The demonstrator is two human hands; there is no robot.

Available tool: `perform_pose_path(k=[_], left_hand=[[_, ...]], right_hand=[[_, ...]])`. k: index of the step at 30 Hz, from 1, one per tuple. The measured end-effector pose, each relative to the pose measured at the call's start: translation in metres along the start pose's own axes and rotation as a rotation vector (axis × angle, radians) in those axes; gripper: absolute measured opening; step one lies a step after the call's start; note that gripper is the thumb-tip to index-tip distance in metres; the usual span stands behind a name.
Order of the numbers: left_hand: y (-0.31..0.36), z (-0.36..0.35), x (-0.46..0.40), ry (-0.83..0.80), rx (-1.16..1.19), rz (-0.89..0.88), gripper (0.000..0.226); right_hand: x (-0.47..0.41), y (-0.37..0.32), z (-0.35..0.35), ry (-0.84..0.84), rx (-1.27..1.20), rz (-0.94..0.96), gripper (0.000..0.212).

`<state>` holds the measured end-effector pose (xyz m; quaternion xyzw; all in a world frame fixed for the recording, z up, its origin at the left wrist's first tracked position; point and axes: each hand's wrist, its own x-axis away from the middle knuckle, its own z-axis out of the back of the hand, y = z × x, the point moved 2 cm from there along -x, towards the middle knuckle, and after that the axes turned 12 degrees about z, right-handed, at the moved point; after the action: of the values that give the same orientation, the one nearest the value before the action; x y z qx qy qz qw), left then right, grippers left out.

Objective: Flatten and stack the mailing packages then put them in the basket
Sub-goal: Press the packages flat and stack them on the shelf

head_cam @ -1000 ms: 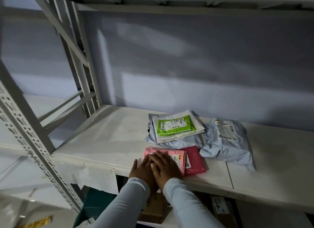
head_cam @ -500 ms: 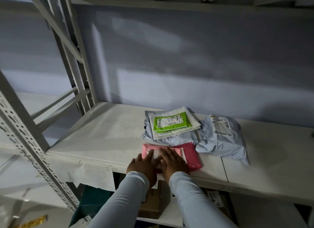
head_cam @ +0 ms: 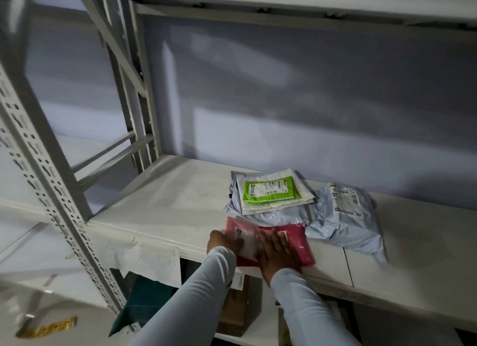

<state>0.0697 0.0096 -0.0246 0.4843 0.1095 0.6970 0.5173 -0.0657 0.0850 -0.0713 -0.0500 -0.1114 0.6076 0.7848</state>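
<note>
A pink mailing package (head_cam: 296, 238) lies flat at the front edge of the white shelf (head_cam: 165, 203). Both my hands press on it with straight fingers: my left hand (head_cam: 225, 243) on its left part, my right hand (head_cam: 277, 252) on its middle. Behind it sits a stack of flattened packages, a green one (head_cam: 269, 189) on top of white and grey ones. To the right lies a crumpled grey package (head_cam: 346, 216) with a printed label. No basket is in view.
A perforated metal upright (head_cam: 51, 190) and cross braces stand at the left. A cardboard box (head_cam: 236, 307) and a dark green item (head_cam: 144, 304) sit on the lower shelf below my arms. An upper shelf hangs overhead.
My hands have slid apart over the pink package, the left toward its left edge, the right toward its middle. The camera view has shifted a little.
</note>
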Motion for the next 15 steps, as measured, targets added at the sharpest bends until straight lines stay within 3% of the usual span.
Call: perform_pose_path(k=[4, 9, 15], left_hand=[[-0.007, 0.002, -0.005, -0.038, -0.131, -0.001, 0.034], [-0.01, 0.001, -0.004, -0.02, -0.156, 0.003, 0.029], [-0.012, 0.002, -0.005, -0.013, -0.148, -0.015, 0.026]], right_hand=[[0.006, 0.011, 0.008, 0.034, -0.011, 0.091, 0.097], [0.015, 0.041, 0.013, 0.055, 0.048, 0.039, 0.055], [0.009, 0.061, 0.008, 0.011, 0.035, -0.09, 0.061]])
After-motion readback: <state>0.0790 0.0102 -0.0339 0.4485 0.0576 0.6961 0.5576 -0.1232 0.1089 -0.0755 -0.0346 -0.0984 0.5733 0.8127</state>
